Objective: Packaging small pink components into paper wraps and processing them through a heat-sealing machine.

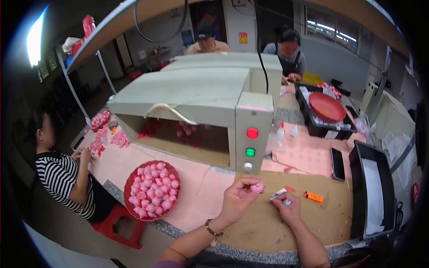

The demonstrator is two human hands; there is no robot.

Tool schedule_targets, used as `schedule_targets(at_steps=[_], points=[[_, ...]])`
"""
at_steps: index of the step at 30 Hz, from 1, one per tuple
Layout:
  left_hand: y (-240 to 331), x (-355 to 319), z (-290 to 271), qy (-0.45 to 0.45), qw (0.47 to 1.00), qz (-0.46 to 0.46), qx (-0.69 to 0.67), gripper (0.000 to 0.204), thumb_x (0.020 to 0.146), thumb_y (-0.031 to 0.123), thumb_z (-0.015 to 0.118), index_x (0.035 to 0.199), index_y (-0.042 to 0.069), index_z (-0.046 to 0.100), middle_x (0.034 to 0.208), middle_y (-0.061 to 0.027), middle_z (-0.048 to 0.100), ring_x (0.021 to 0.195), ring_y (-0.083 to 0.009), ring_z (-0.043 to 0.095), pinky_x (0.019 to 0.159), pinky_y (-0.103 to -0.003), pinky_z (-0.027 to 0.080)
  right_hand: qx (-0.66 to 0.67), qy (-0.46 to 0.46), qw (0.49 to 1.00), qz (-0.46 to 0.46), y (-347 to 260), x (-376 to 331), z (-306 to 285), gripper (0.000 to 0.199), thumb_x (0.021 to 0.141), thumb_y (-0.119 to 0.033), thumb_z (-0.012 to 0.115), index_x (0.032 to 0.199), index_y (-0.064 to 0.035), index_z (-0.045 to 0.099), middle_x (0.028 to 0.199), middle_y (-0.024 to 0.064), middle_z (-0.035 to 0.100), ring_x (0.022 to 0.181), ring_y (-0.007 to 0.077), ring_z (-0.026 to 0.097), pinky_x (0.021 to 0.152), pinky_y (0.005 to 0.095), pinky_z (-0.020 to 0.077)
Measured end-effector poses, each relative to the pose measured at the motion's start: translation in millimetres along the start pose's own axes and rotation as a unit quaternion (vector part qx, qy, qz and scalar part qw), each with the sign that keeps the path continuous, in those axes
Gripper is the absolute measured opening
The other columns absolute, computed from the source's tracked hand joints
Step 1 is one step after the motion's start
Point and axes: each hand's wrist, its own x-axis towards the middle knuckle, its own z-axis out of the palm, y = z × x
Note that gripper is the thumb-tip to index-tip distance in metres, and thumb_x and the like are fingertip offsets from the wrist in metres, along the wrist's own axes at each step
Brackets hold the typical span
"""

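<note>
Over the brown board (pixel 250 223), my left hand (pixel 239 198) pinches a small pink ball-shaped piece (pixel 257 187) between thumb and fingertips. My right hand (pixel 289 211) is closed around a slim pen-like tool (pixel 287 202) with a pale rounded end, a little below and right of the ball and apart from it. Just beyond those fingers lie a small white tube (pixel 279 192) and a red cap-like bit (pixel 290 188). An orange stick-shaped object (pixel 313 196) rests farther right on the board.
A red basket (pixel 126 196) of pink balls stands left. Ahead is a grey machine (pixel 178 91) with an open slot and buttons. To the right are a phone (pixel 338 164), a black bin (pixel 357 192) and a red plate (pixel 327 106) on a crate. Several people sit around.
</note>
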Motion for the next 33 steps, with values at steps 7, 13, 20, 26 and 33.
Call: schedule_targets(at_steps=[7,13,20,26,33], points=[[165.5,104.8,-2.9,0.120,0.920,0.243,0.282,0.023,0.084,0.009,0.062,0.101,-0.002,0.050,0.092,-0.0070,0.058,0.083,-0.0107,0.055,0.073,-0.023,0.046,0.008,-0.018,1.000,0.012,-4.9,-17.5,-5.9,0.006,0.073,0.002,0.065,0.071,0.0008,0.061,0.073,0.0054,0.063,0.068,0.0097,0.057,0.062,0.0226,0.0453],[196.0,193.1,-59.3,0.088,0.823,0.059,0.558,0.029,0.079,0.017,0.064,0.101,-0.002,0.057,0.090,-0.0091,0.063,0.084,-0.0134,0.058,0.077,-0.027,0.046,-0.003,-0.030,0.999,0.015,-7.3,-13.1,-5.0,0.006,0.073,0.002,0.066,0.070,0.0002,0.060,0.072,0.0047,0.063,0.067,0.0092,0.056,0.062,0.0224,0.0449],[182.4,206.3,-78.8,0.048,0.769,0.033,0.636,0.027,0.078,0.020,0.063,0.099,0.002,0.064,0.091,-0.0112,0.065,0.084,-0.0194,0.060,0.079,-0.030,0.045,-0.007,-0.029,1.000,0.010,-6.0,-15.4,-7.5,0.006,0.073,0.001,0.066,0.070,-0.0001,0.061,0.072,0.0047,0.063,0.068,0.0098,0.056,0.063,0.0233,0.0448],[194.6,185.5,-44.5,0.041,0.726,0.223,0.649,0.017,0.078,0.009,0.060,0.092,0.000,0.061,0.086,-0.0157,0.063,0.078,-0.0280,0.060,0.072,-0.035,0.047,-0.020,-0.031,0.999,0.008,-10.8,-13.0,-4.9,0.006,0.074,-0.001,0.066,0.071,0.0000,0.061,0.070,0.0038,0.062,0.068,0.0096,0.056,0.063,0.0232,0.0441],[104.3,105.9,93.5,-0.272,0.803,0.104,0.520,0.020,0.086,0.007,0.051,0.105,0.001,0.051,0.100,-0.0124,0.055,0.091,-0.0248,0.055,0.082,-0.034,0.043,-0.018,-0.051,0.998,0.024,-0.7,-9.5,-11.7,0.007,0.074,-0.002,0.067,0.072,-0.0005,0.061,0.070,0.0036,0.062,0.068,0.0082,0.055,0.063,0.0233,0.0435]])
